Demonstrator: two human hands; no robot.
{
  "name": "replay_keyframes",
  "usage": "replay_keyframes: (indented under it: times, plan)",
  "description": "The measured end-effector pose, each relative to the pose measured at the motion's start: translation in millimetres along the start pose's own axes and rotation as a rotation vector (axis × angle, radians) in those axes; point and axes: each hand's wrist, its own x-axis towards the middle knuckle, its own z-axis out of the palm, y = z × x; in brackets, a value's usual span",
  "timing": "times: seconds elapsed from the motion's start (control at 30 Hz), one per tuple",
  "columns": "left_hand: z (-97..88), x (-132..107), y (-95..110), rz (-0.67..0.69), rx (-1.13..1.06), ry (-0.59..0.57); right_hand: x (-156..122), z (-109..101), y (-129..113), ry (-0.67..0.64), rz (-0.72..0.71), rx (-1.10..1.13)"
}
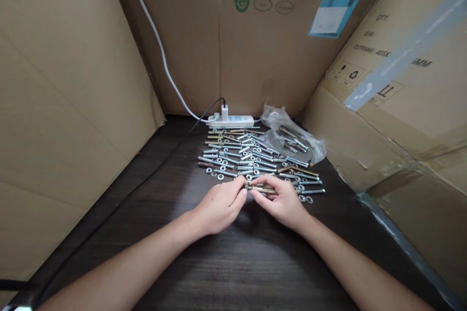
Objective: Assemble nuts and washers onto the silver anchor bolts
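Observation:
A brass-coloured expansion bolt point(261, 189) lies level between my two hands, just above the near edge of the spread hardware. My right hand point(286, 201) is closed around its shank, with thumb and fingers pinching it. At the bolt's left end, my left hand point(223, 205) pinches a small nut-like piece point(247, 186); the fingertips hide most of it. Behind the hands, loose bolts, metal sleeves, nuts and washers are laid out in rough rows, mostly silver with some brass-coloured. A washer point(309, 199) rests right of my right hand, near a silver bolt point(314, 191).
A white power strip point(237, 121) with a plugged-in charger point(224, 112) stands at the back. Beside it, a clear plastic bag point(317, 148) holds more bolts. A black cable point(146, 178) crosses the dark table point(233, 272) on the left. Cardboard walls point(189, 58) enclose three sides.

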Motion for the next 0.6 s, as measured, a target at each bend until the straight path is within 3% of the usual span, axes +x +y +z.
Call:
replay_keyframes:
  times: [0.6]
  plan:
    - [1.3,0.1,-1.1,0.045,-0.008,0.115,1.3,-0.6,-3.7,0.028,0.047,0.117]
